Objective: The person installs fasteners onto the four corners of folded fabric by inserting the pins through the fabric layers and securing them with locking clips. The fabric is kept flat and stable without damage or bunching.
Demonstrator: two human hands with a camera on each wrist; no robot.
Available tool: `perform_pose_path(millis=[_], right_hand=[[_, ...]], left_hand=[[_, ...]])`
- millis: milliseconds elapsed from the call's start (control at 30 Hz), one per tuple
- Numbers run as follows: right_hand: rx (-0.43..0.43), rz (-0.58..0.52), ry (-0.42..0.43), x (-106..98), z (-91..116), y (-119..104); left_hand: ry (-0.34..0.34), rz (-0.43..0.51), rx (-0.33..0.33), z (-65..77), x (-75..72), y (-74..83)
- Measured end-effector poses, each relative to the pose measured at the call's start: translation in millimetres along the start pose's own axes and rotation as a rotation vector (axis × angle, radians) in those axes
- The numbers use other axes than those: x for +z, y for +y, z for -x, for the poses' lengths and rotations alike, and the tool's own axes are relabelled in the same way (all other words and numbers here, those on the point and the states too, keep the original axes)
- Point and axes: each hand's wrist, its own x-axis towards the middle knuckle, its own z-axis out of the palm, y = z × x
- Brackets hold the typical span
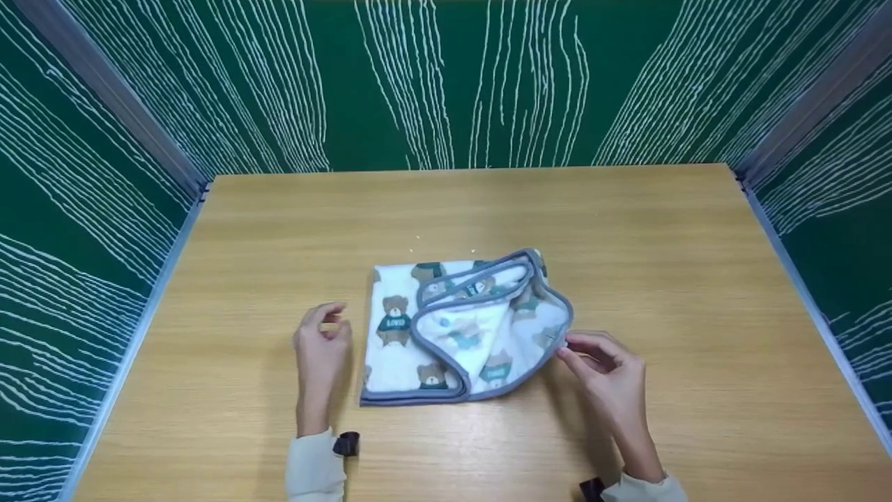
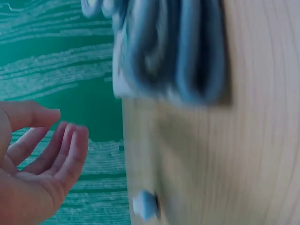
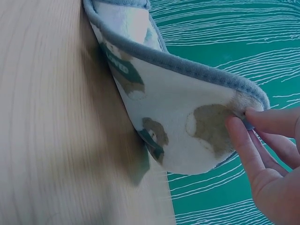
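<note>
A white blanket (image 1: 418, 369) printed with brown bears in green tops, edged in grey-blue trim, lies partly folded on the table. Its right part is lifted and bent over toward the left, with a loose flap on top. My right hand (image 1: 613, 376) pinches the trimmed edge between thumb and fingertips; the right wrist view shows that blanket edge (image 3: 187, 70) raised off the tabletop. Left of the blanket, my left hand (image 1: 323, 348) hovers with fingers loosely bent and holds nothing. In the left wrist view, thick folded layers (image 2: 201, 51) stand apart from the fingers.
The wooden table (image 1: 662, 230) meets green walls (image 1: 467, 84) with white wavy lines at the back and sides. Tiny pale specks (image 1: 418, 238) lie behind the blanket. A small pale blue thing (image 2: 146, 205), its kind unclear, shows near the table edge.
</note>
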Motion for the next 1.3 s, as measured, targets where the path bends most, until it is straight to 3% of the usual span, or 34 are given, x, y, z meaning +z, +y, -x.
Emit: perform_pose_path(millis=[200,333,767,967,1200,1300], right_hand=[[-0.045,-0.049,-0.001,-1,0,0],[-0.049,-0.039,-0.002,0,-1,0],[0.000,0.023,-0.002,-2,1,-3],[-0.022,0.007,-0.006,-2,1,-1],[-0.047,-0.019,0.001,-1,0,1],[-0.038,-0.013,0.005,-1,0,1]], left_hand=[[-0.023,-0.139,-0.193,-3.9,-19.0,-13.8],[-0.044,-0.221,-0.256,-3.9,-25.2,-21.2],[-0.156,-0.239,-0.313,-6.4,-31.5,-34.0],[-0.149,-0.225,-0.264,-7.9,-31.1,-38.0],[-0.147,-0.178,-0.310,-9.8,-30.3,-36.7],[-0.135,-0.174,-0.300,-10.4,-29.0,-36.4]])
